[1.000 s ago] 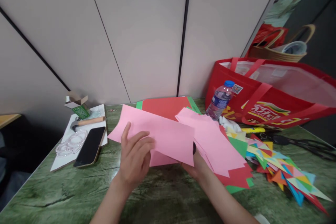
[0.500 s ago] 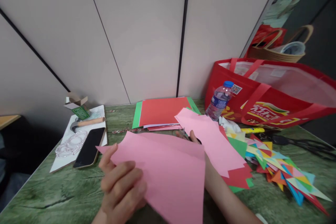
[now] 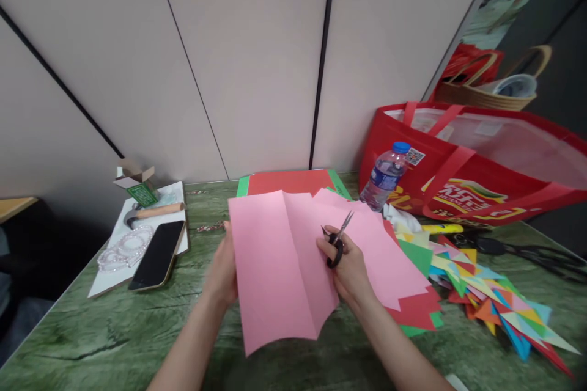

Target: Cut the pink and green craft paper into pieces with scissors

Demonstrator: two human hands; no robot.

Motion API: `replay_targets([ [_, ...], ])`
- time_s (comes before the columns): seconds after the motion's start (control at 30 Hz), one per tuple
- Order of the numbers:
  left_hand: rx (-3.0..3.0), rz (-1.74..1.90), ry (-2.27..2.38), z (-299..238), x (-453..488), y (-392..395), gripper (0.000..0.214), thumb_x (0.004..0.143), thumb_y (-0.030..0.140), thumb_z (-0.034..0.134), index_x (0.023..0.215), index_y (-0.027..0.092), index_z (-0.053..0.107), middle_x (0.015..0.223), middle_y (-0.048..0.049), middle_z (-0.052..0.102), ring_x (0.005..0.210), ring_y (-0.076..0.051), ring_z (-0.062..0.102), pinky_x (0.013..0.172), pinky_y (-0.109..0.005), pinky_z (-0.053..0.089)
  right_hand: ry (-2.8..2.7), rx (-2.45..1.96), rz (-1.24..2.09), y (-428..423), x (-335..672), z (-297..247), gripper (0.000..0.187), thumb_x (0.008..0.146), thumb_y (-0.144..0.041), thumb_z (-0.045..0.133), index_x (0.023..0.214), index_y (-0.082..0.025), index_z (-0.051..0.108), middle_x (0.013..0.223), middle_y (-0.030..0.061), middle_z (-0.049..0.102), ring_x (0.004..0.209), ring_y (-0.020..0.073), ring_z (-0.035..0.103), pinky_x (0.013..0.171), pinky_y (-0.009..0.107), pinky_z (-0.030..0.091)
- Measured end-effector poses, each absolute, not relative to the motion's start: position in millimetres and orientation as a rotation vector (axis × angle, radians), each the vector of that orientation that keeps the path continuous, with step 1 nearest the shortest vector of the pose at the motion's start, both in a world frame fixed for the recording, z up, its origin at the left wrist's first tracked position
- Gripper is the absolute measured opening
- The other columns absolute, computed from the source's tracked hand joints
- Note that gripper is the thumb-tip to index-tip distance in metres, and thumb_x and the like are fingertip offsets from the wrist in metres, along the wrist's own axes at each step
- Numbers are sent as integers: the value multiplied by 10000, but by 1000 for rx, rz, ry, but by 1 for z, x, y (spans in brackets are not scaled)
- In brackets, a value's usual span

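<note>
A sheet of pink paper [image 3: 270, 269] with a lengthwise crease hangs over the table between my two hands. Its left edge is gripped by my left hand [image 3: 224, 269], whose fingers are partly hidden behind the sheet. Small scissors [image 3: 337, 247] with black handles sit in my right hand [image 3: 351, 266], blades apart and pointing up and away. That hand is also at the right edge of the pink sheet; whether it pinches the paper is hard to see. Behind it lie pink cut sheets [image 3: 389, 263] over red and green ones.
A red bag [image 3: 458, 165] and a water bottle [image 3: 385, 177] stand back right. Folded colourful paper pieces [image 3: 495, 293] lie at right. A red sheet stack [image 3: 293, 181] is at the back. On the left are a phone [image 3: 158, 255], a hammer [image 3: 156, 212] and a small box [image 3: 140, 186].
The pink sheet has been turned and lowered so its crease faces me. My left hand has moved to its left edge, and my right hand with the scissors now shows in front.
</note>
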State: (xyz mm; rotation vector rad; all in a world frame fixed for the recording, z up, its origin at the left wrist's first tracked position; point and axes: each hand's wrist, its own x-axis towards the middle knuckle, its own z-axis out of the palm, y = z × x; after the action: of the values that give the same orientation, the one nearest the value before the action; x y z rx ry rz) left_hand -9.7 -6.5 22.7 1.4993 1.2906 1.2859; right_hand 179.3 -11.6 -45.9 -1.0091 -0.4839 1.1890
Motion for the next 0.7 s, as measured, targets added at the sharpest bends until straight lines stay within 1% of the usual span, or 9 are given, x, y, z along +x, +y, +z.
replay_targets([
  [0.07,1180,994,1132,17,-15,-4,787,792,676,53,1002,159,607,713,-86,694,834,-264,650,651,-376,520,-444,-1084,1082,-8,184,-52,432,500,-250,793,890,-200,616,714,-37,584,606,101,540,557,214,435],
  [0.13,1029,911,952,14,-18,-2,915,707,752,-1,1007,145,615,766,-112,702,836,-274,651,669,-382,509,-426,-1137,973,-4,191,-57,442,505,-280,788,903,-201,612,704,-37,564,584,98,524,537,218,432],
  [0.17,1018,896,876,13,-19,-1,892,695,775,68,1023,148,612,804,-115,703,837,-272,650,676,-377,504,-423,-1154,917,-3,194,-58,443,511,-295,784,907,-202,609,699,-37,556,578,97,519,533,219,432],
  [0.23,1041,859,791,11,-18,-1,697,695,718,398,1066,162,596,867,-107,702,825,-258,649,688,-355,495,-420,-1169,804,-1,200,-59,446,524,-315,777,917,-202,600,699,-39,548,581,93,516,542,217,435],
  [0.3,1068,811,823,7,-15,-1,534,644,493,673,1054,158,607,854,-94,704,762,-230,652,675,-327,488,-438,-1176,718,-1,204,-56,450,548,-328,766,942,-195,592,714,-35,554,600,91,520,561,214,434],
  [0.33,1080,812,879,4,-12,-1,481,623,408,718,1015,144,628,817,-89,706,712,-214,650,654,-314,485,-467,-1187,692,-1,205,-54,450,571,-335,754,963,-190,587,722,-30,559,607,91,520,563,212,431],
  [0.47,1116,1047,1148,-9,-6,2,325,653,392,682,832,121,676,653,-33,681,562,-159,598,547,-263,456,-705,-1270,663,-7,202,-46,442,656,-361,692,1036,-169,574,721,-14,563,592,100,504,522,214,410],
  [0.57,1116,1174,1201,-15,-9,5,313,663,413,661,829,148,664,619,15,656,528,-126,560,504,-217,420,-846,-1296,647,-10,199,-44,440,665,-356,678,1048,-164,576,687,-15,554,587,116,509,524,232,419],
  [0.7,1116,1251,1235,-14,-15,9,321,659,432,657,823,156,657,599,31,635,515,-117,543,484,-201,405,-882,-1278,708,-9,197,-45,478,659,-349,686,1078,-166,548,728,13,618,631,143,562,591,275,463],
])
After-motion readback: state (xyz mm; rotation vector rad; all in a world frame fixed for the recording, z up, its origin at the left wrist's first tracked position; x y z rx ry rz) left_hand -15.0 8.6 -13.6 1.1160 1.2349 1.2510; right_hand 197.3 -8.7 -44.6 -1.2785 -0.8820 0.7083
